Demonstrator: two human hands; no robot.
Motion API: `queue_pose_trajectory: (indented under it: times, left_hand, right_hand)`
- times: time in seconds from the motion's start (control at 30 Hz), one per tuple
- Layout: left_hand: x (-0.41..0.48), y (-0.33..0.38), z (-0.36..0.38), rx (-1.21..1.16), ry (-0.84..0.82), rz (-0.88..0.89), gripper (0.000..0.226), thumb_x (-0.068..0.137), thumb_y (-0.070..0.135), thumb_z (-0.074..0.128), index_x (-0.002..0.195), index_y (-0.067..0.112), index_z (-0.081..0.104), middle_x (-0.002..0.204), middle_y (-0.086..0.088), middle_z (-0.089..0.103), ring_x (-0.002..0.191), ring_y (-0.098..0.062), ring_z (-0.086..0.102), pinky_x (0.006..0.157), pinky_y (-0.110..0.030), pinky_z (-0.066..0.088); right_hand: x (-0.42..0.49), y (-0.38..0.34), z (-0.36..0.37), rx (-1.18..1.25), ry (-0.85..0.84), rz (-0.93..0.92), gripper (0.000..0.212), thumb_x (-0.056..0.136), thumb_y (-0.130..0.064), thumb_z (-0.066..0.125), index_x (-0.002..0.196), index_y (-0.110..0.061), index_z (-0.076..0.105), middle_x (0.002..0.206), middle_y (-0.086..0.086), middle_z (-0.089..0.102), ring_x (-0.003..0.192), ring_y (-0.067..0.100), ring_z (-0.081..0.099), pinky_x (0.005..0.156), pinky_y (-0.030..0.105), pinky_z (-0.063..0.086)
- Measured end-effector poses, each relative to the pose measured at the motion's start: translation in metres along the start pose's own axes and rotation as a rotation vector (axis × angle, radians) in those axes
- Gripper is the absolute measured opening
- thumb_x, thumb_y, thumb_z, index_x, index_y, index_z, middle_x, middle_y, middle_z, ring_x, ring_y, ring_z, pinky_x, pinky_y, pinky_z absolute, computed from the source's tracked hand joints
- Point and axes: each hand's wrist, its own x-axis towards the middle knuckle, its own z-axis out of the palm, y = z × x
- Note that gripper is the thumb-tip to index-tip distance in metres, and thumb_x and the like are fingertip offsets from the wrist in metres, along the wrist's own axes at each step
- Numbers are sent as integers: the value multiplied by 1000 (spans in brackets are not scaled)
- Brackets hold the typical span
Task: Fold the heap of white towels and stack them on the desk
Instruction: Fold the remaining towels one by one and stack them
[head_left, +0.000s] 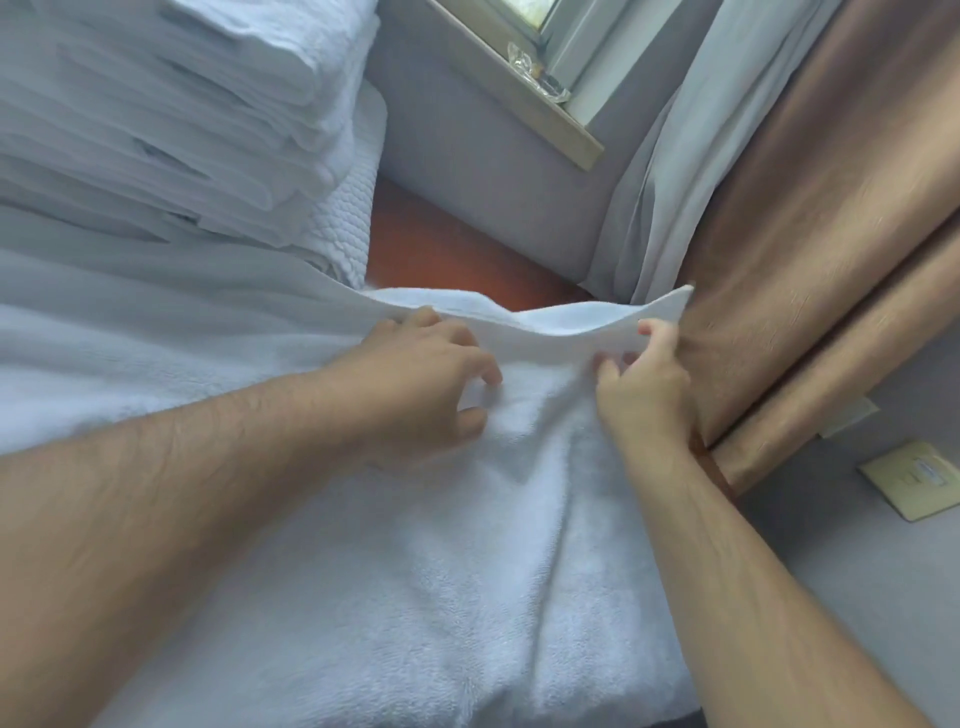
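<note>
From the head camera, a large white towel lies spread over the tabletop, covering most of it. Only a reddish-brown strip of the tabletop shows beyond the towel's far edge. That far edge is lifted off the surface and sags between the two hands.

The right hand pinches the raised edge near its right corner, with the thumb on top and the fingers curled underneath. The left hand rests on the towel at the same edge with its fingers curled. I cannot tell whether it actually holds any cloth.

A stack of folded towels stands on the tabletop at the far left, touching the spread towel. A brown curtain and a grey curtain hang on the right, below a window sill.
</note>
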Motion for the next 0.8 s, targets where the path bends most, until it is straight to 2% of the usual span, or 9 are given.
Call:
queue_pose_trajectory:
  times: [0.1,0.13,0.2,0.33,0.43,0.57,0.67,0.8]
  left_hand:
    - [-4,-4,6,148,-163,-60,61,91,66,43,146,40,39,153,4,36,141,-22,27,118,-43,21]
    - [-5,-5,8,179,-205,-78,67,90,70,40,149,38,36,157,3,31,144,-23,24,119,-43,18]
    - [-6,-8,11,190,-237,-91,73,90,74,36,152,37,29,163,1,21,149,-23,17,120,-43,12]
    - [-4,-10,15,183,-250,-67,79,90,77,32,156,37,20,167,2,12,153,-21,5,123,-45,3]
    - [-3,-10,21,189,-255,-13,78,89,78,28,156,38,18,168,4,8,154,-18,0,124,-45,0]
    - [-3,-5,28,223,-246,43,77,88,78,17,155,39,15,168,3,4,155,-16,-3,123,-45,-1]
    - [-3,-4,30,259,-235,48,77,89,77,13,156,40,10,169,4,0,155,-15,-4,124,-44,0]
    - [-3,-5,29,288,-260,37,81,84,78,5,157,42,2,168,8,-6,154,-12,-9,124,-42,-2]
  right_hand:
    - [-17,12,23,-40,-367,131,56,98,-50,49,143,-18,43,146,10,52,134,31,48,108,43,39]
    - [-23,16,29,-82,-476,130,58,99,-57,40,144,-20,44,152,7,46,140,29,40,113,47,32]
    - [-29,22,36,-160,-571,103,64,99,-63,25,146,-24,42,160,1,32,149,25,23,119,52,21]
    - [-28,32,34,-234,-629,238,72,96,-70,15,158,-35,21,169,-1,7,155,30,2,123,54,6]
    - [-32,45,25,-294,-628,336,75,96,-72,15,161,-34,10,170,1,-1,154,34,-2,123,54,5]
    - [-36,56,14,-276,-622,353,74,96,-69,14,160,-34,11,170,-2,0,154,35,-2,122,53,5]
    - [-37,54,15,-321,-601,361,72,98,-63,15,161,-27,14,170,3,3,154,36,-1,122,54,4]
    - [-35,36,19,-337,-457,215,64,102,-47,22,150,-10,41,166,9,20,154,31,7,123,54,8]
